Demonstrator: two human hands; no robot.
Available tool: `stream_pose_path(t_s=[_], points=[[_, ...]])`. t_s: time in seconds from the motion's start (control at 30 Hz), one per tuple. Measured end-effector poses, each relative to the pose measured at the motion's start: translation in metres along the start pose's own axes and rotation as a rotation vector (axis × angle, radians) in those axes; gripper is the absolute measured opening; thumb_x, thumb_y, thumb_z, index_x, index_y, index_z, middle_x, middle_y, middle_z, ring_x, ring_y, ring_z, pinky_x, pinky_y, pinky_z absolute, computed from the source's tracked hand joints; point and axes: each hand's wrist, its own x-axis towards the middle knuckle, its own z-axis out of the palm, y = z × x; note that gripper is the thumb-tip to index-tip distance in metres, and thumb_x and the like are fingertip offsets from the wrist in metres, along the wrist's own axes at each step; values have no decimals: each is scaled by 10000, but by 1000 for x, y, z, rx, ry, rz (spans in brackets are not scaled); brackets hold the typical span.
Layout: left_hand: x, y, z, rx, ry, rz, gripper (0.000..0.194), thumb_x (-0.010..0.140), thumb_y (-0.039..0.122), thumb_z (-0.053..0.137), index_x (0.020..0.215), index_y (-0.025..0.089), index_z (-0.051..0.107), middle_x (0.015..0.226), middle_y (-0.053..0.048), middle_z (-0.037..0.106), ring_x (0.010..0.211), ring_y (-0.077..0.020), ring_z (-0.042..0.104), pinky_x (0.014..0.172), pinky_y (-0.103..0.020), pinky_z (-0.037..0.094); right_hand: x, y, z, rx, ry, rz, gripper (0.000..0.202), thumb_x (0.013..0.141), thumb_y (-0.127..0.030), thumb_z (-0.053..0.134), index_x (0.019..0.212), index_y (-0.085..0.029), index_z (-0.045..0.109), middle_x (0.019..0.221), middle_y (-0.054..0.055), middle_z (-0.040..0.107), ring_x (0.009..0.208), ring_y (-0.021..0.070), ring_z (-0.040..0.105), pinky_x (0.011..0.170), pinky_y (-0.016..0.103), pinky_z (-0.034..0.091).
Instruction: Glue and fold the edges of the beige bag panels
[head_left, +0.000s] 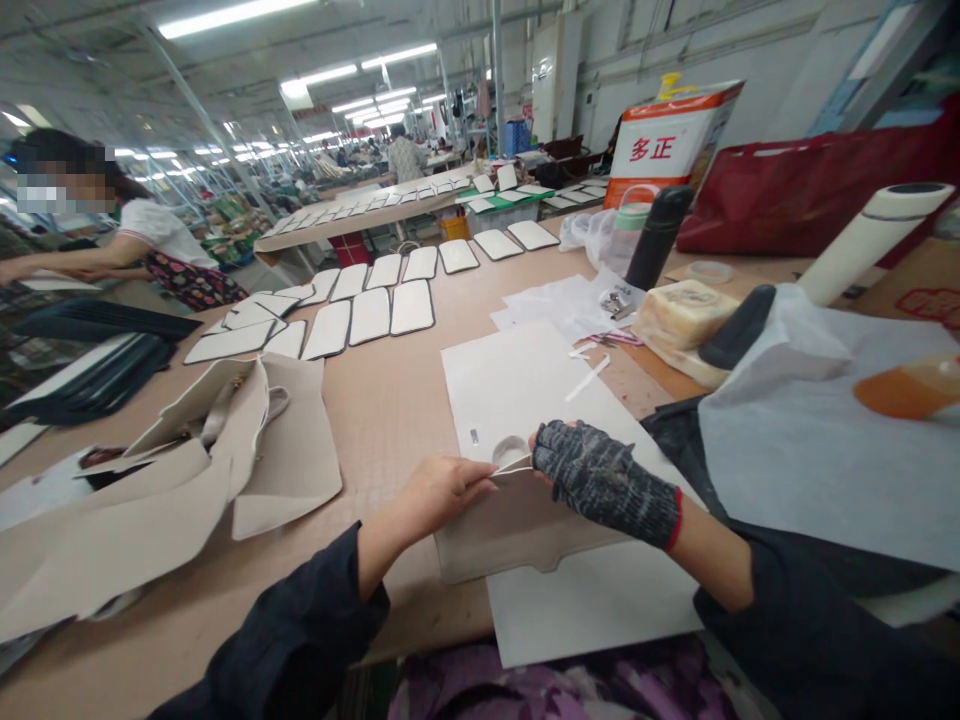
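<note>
Between my two hands runs a thin white strip (515,467), short and slightly bowed. My bare left hand (435,497) pinches its left end between thumb and fingers. My right hand (604,478), in a grey knitted glove with a red cuff, closes on the other end; its fingertips are partly hidden. Under the hands lies a beige panel (495,545) with a notched near edge. It rests on a large white sheet (502,385). Just behind the strip sits a clear tape roll (511,449), and a small metal piece (474,437) lies to its left.
Beige bag parts (289,450) lie at left. Dark-edged white panels (371,317) stand in rows farther back. At right are loose white strips (587,378), a wrapped yellowish block (690,312), a black bottle (660,238) and a white flask (874,240). Another person (161,235) works at far left.
</note>
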Motion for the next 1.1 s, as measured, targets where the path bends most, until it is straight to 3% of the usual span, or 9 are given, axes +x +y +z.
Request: stream_pose_path(t_s=[0.13, 0.23, 0.33, 0.43, 0.57, 0.77, 1.1], points=[[5, 1, 6, 5, -34, -14, 188, 779, 287, 577, 874, 261, 738, 735, -51, 735, 631, -179, 653, 597, -201, 433, -2, 8, -8, 176, 162, -12, 261, 846, -258, 483, 1031, -126, 611, 1043, 172, 627, 978, 292, 579, 874, 450, 456], [5, -5, 6, -97, -39, -56, 186, 774, 308, 579, 858, 268, 740, 741, -38, 737, 646, -175, 654, 597, -198, 432, -12, 24, -17, 260, 268, -10, 384, 836, -328, 525, 1180, -158, 538, 1206, 131, 569, 1136, 260, 506, 971, 426, 404], [2, -12, 2, -165, -57, -88, 202, 781, 329, 569, 870, 265, 739, 789, -35, 740, 690, -179, 659, 632, -203, 441, -27, 43, -14, 200, 232, 76, 459, 809, -387, 570, 1209, -166, 530, 1172, 125, 590, 1113, 280, 521, 987, 472, 372], [2, -15, 0, -179, -71, -77, 203, 783, 334, 569, 861, 262, 741, 781, -33, 740, 677, -176, 658, 626, -202, 444, -36, 54, 1, 229, 213, 125, 365, 821, -343, 555, 1141, -171, 577, 1083, 116, 631, 1035, 263, 569, 940, 450, 417], [7, -8, 3, -157, -76, -27, 208, 791, 327, 567, 889, 261, 737, 791, -40, 740, 685, -181, 665, 625, -202, 448, -36, 55, 15, 362, 218, 87, 226, 856, -257, 487, 1028, -188, 615, 970, 81, 656, 927, 211, 602, 852, 369, 472], [27, 11, 21, -36, -78, 32, 196, 785, 255, 583, 915, 269, 729, 764, -38, 736, 658, -184, 662, 590, -201, 420, -31, 54, 14, 494, 203, 62, 165, 858, -221, 476, 930, -175, 617, 869, 68, 634, 853, 190, 588, 783, 334, 466], [53, 29, 37, -116, -106, 13, 208, 790, 248, 552, 898, 235, 729, 784, -28, 729, 663, -164, 634, 588, -195, 425, -24, 51, 9, 518, 162, 107, 159, 857, -225, 474, 891, -151, 611, 836, 80, 621, 810, 185, 580, 749, 317, 464]])
